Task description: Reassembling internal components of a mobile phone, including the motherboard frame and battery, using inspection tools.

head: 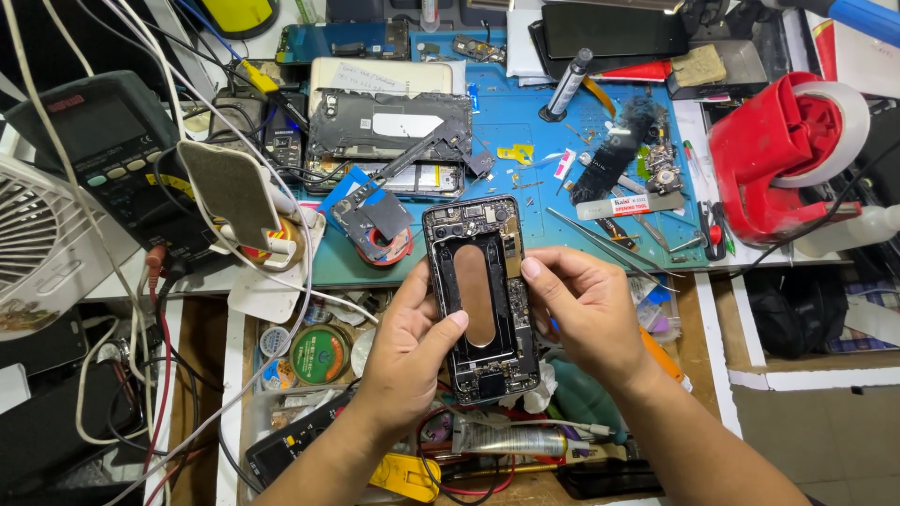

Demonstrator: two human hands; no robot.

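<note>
An opened smartphone body (pixel 480 295), back cover off, shows its black circuitry and a brown oval strip down the middle. Both hands hold it upright over the open drawer. My left hand (pixel 408 351) grips its left edge, the thumb resting on the lower inside. My right hand (pixel 586 314) clasps the right edge, with the thumb pressed at the upper right side near the board.
A blue work mat (pixel 525 122) behind carries another dismantled phone (pixel 394 126), tweezers (pixel 600 245), a black tube (pixel 568 86) and small parts. A red tape dispenser (pixel 783 155) stands right, a multimeter (pixel 112 155) and cables left. The drawer (pixel 309 375) below holds a tin and tubes.
</note>
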